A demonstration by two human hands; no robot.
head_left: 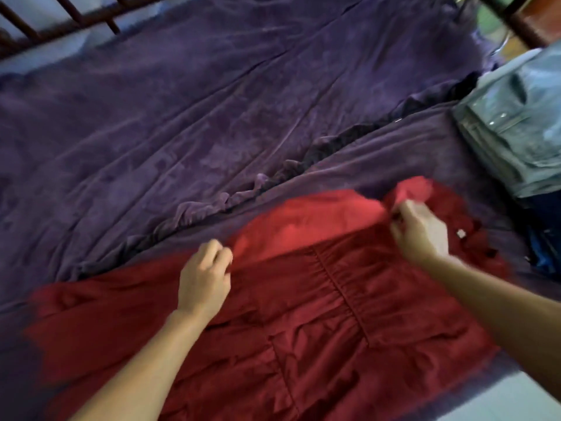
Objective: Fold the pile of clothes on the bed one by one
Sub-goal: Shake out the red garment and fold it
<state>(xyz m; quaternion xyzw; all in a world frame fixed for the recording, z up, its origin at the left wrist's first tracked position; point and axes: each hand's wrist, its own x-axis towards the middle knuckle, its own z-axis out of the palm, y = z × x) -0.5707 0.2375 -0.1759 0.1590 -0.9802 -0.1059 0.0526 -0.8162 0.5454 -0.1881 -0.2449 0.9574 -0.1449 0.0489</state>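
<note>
A red garment (pixel 303 314) with gathered seams lies spread on the purple bed cover (pixel 182 117), near the front edge. Its far edge is lifted and turned over, showing a lighter red inside. My left hand (pixel 203 278) pinches that far edge near the middle. My right hand (pixel 419 229) grips the same edge further right, where the cloth bunches up. A small white tag shows just right of my right hand.
A pile of clothes sits at the right: pale blue denim (pixel 516 126) on top, darker blue cloth (pixel 546 247) below. A dark garment (pixel 349 141) lies in a fold of the cover. A wooden bed rail (pixel 60 19) runs along the top left.
</note>
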